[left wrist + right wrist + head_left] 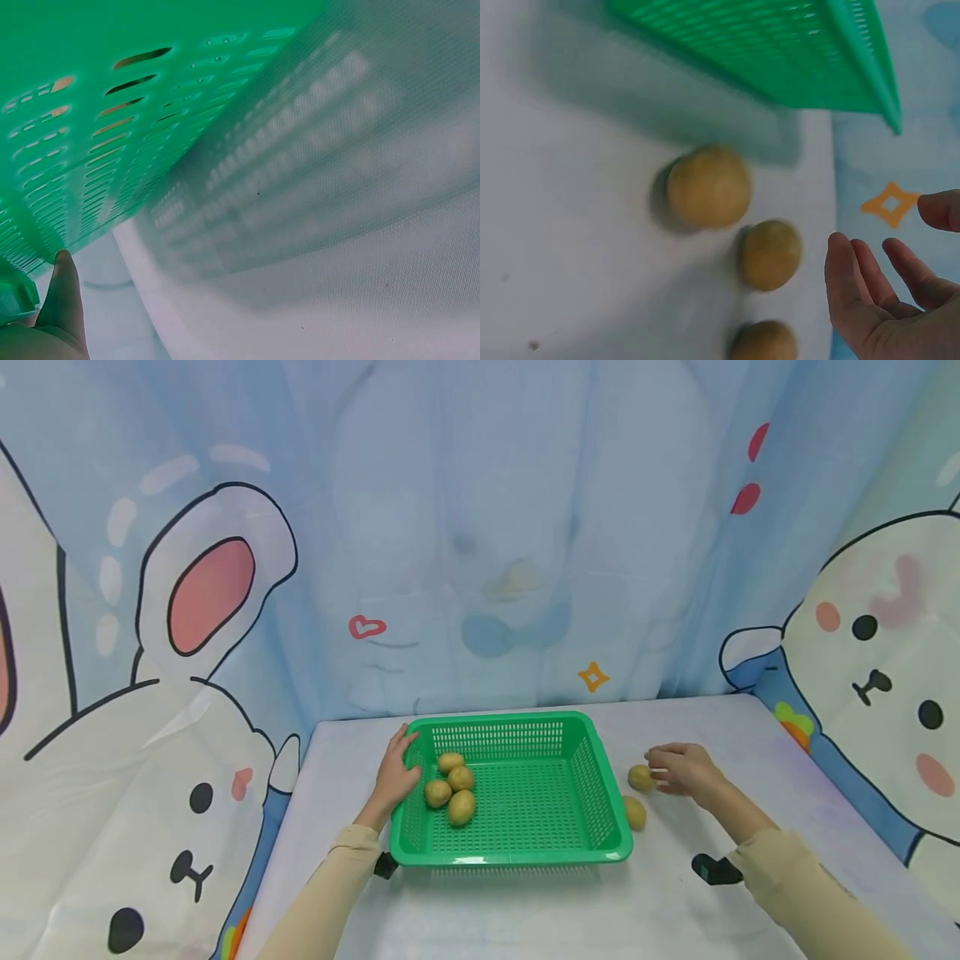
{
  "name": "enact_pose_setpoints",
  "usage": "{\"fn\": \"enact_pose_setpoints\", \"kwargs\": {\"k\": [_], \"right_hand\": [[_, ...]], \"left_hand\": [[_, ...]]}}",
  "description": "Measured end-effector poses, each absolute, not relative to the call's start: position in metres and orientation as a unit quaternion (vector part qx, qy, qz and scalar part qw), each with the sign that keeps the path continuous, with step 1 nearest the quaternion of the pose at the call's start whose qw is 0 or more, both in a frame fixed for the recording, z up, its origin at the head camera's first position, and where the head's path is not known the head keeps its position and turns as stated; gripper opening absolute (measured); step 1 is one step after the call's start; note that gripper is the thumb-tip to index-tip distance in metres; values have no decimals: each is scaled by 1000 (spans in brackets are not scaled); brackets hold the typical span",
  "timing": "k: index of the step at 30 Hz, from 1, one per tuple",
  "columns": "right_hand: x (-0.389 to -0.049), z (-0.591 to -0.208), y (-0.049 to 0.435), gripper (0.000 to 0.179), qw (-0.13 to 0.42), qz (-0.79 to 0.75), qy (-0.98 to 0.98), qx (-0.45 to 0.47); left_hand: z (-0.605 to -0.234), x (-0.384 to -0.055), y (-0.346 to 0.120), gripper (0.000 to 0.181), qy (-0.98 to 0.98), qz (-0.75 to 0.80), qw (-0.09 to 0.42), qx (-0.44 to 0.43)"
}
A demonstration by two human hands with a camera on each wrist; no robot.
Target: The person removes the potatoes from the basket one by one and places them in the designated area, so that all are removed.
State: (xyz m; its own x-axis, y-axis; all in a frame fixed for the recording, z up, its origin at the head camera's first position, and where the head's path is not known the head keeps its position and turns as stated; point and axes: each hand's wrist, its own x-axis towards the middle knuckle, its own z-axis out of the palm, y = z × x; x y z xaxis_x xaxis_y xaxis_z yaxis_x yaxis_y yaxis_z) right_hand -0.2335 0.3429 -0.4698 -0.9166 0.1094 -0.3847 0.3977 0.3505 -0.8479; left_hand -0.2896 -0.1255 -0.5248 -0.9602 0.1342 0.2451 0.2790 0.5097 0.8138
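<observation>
From where I stood, the largest worry was the green basket [525, 860]: the left grip [392, 774] had its thumb and fingers round the left rim, towards the far corner, and a careless pull could have dragged or tipped it. Such a tilt might have set the four potatoes [461, 808] rolling, as they lay clustered in its left part. The right grip [682, 772] held nothing, fingers gently curved, thumb apart, near three loose potatoes right of the basket. A hasty pinch could have sent one rolling, since they looked smooth and rounded. The nearest potato [709, 186] sat just beside the basket's right wall; a middle potato [771, 255] lay farther off, and a third potato [763, 343] farther right.

Behind hung a pale blue curtain [517, 527]. Before it spread the pale surface [660, 910], seemingly cloth-covered, with soft shadow beside the basket. A large white rabbit [135, 793] was printed on the left, a round-headed white animal [885, 677] on the right; smaller still were a red heart [367, 627] and an orange star [593, 677].
</observation>
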Motion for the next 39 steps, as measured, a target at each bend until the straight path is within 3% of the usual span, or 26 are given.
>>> {"fn": "enact_pose_setpoints", "kwargs": {"k": [16,31,39], "right_hand": [[-276,-433,241,54,113,-604,786,67],[-283,-473,112,43,206,-622,754,32],[-278,-489,76,41,199,-630,749,56]], "left_hand": [[-527,-290,-127,68,-868,-478,69,-119],[-525,-292,-129,69,-866,-481,75,-116],[-526,-293,-126,69,-864,-483,75,-118]]}}
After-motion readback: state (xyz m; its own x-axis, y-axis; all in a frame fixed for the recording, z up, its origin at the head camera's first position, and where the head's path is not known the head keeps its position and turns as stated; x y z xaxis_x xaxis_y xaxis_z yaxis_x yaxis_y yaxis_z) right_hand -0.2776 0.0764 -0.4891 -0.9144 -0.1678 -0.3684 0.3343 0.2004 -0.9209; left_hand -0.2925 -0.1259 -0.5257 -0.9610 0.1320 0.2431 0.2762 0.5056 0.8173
